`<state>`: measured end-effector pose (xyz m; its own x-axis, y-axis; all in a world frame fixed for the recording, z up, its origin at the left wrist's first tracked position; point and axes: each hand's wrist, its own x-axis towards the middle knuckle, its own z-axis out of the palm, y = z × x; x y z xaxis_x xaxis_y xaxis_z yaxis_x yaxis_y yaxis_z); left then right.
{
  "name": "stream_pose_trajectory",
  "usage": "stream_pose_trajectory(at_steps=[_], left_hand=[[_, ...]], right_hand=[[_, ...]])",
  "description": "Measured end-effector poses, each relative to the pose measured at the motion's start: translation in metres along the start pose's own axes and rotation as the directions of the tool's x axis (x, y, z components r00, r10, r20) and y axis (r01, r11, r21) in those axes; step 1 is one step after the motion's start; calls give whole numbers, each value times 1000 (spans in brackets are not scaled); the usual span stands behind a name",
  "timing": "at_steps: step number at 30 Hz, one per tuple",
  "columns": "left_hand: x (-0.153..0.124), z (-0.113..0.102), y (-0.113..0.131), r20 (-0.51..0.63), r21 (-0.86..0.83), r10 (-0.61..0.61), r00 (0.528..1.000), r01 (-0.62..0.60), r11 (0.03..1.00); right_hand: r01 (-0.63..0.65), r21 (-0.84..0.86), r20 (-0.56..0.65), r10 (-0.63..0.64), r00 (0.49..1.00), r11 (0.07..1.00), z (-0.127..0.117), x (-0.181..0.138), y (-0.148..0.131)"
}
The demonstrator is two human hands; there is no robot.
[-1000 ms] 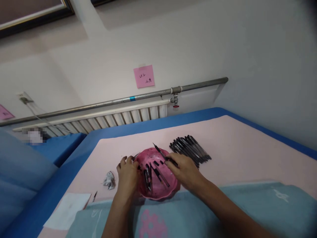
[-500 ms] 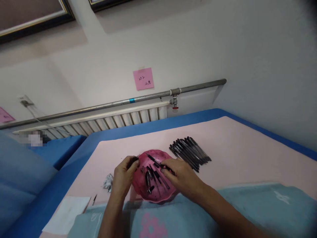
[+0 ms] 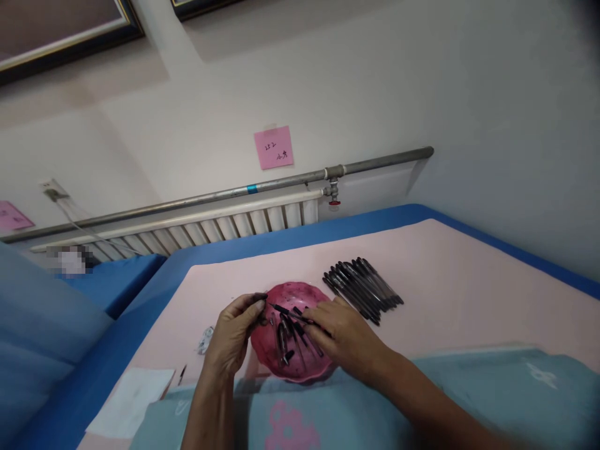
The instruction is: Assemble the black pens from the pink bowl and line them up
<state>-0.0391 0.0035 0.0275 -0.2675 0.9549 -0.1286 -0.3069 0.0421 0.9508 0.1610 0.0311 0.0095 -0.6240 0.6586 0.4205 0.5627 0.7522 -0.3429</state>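
Over a pink bowl (image 3: 300, 350), the right hand (image 3: 344, 337) pinches a pen (image 3: 288, 311) pointing left toward the cap (image 3: 259, 297) pinched in the left hand (image 3: 232, 334).

right hand (image 3: 344, 334) pinches pen (image 3: 287, 311) | left hand (image 3: 233, 334) holds cap (image 3: 259, 297) | pink bowl (image 3: 300, 369)

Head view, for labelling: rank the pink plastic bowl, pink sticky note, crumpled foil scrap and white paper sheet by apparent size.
1. White paper sheet, though nearer the camera
2. Pink plastic bowl
3. Pink sticky note
4. Crumpled foil scrap
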Motion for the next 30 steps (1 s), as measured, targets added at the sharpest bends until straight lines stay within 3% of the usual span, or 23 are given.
stream_pose_trajectory(at_steps=[5,11,16,25,30], left_hand=[[2,-4,-1,-19,27,20,1000,-19,999],[1,-6,-3,105,169,27,994,-44,985],[1,-6,-5,145,243,4,989,-39,969],[3,7,-10,-27,-29,23,999,-24,999],[2,12,-14,-56,-95,-2,998,-4,995]], right_hand=[[5,-2,9,-5,1000,1000,-3,0,-2],[13,-31,49,-12,999,999,-4,0,-3],[22,-65,70,-17,997,998,0,-1,-3],[-64,73,21,62,998,995,13,-3,-12],[-115,199,4,117,993,973,12,-2,-16]])
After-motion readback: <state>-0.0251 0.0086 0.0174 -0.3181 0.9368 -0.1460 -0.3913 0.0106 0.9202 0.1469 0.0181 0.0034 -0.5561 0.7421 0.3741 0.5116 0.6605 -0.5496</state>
